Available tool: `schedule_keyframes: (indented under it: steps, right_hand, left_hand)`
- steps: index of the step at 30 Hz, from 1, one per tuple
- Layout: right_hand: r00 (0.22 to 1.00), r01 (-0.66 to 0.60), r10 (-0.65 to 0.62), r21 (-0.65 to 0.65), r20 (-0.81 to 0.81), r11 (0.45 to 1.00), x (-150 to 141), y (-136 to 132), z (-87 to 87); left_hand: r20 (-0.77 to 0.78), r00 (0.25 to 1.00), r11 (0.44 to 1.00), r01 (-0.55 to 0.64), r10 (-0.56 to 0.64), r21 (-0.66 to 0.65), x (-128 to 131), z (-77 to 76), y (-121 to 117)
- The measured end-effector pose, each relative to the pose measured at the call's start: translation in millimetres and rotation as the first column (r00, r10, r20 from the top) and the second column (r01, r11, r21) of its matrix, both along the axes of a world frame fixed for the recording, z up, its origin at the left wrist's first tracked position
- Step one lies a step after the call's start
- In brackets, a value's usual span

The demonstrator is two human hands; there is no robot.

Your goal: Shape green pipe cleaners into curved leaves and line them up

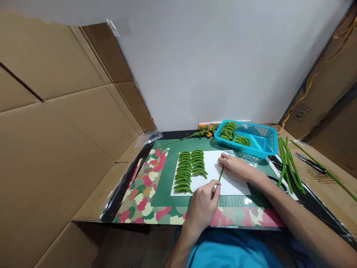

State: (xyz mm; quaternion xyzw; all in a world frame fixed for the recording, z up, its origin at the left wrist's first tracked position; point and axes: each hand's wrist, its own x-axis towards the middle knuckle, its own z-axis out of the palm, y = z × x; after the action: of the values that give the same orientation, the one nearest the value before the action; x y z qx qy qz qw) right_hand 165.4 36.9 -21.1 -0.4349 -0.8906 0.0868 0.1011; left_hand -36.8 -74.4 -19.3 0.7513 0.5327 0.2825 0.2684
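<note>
A short green pipe cleaner point(221, 174) runs between my two hands over a white sheet point(237, 186). My left hand point(205, 201) pinches its near end with curled fingers. My right hand point(235, 166) rests on the sheet and grips the far end. To the left on the same sheet lie two rows of several bent green pipe-cleaner pieces point(190, 169).
A blue plastic basket point(262, 143) holding more bent green pieces stands behind the sheet. Long green pipe cleaners point(288, 163) and scissors point(279, 182) lie at the right, with an orange-flowered stem point(203, 132) at the back. Cardboard walls rise on both sides.
</note>
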Motion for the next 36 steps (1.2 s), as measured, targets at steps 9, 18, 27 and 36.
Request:
schedule_keyframes:
  steps: [9,18,27,36]
  right_hand:
    - [0.991,0.042,-0.046,-0.037,-0.123,0.998,20.4,8.1,10.0]
    - [0.96,0.195,-0.208,-0.088,-0.186,0.977,61.1,12.8,37.3]
    - [0.995,0.055,-0.078,-0.286,-0.069,0.957,46.4,5.7,28.3]
    - [0.695,-0.009,-0.171,-0.247,-0.698,0.969,27.1,-37.3,54.9]
  left_hand:
    - [-0.016,0.996,0.994,-0.092,0.091,-0.064,2.3,-11.2,9.3]
    - [-0.137,0.991,1.0,0.003,-0.004,-0.009,3.0,-7.9,9.5]
    - [-0.135,0.984,0.992,0.12,-0.114,0.04,2.1,-4.8,10.2]
    - [0.255,0.966,0.988,0.07,-0.034,-0.135,6.6,4.3,-4.4]
